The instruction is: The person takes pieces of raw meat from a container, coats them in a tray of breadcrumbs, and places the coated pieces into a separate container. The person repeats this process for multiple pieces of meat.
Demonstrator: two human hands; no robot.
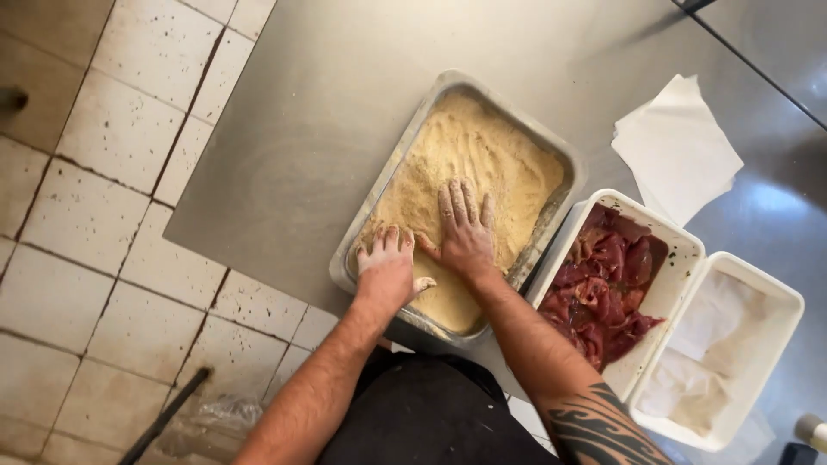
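Breadcrumbs (469, 164) fill a metal tray (482, 86) on the steel tabletop (310, 138), and both hands press flat into them at the near end. The left hand (386, 269) lies palm down, its grip open, fingers dusted with crumbs. Just beside it the right hand (465, 231) is spread wide, grip open too, holding nothing. Right of that hand stands a white tub (680, 250) of raw red meat (607, 284), touching a second white tub (780, 336) lined with paper. Beyond them lie paper sheets (676, 146).

Tan breadcrumbs (482, 164) in grey metal tray (392, 168), dark red meat (603, 288), white tub (680, 250), speckled white floor tiles (103, 129)
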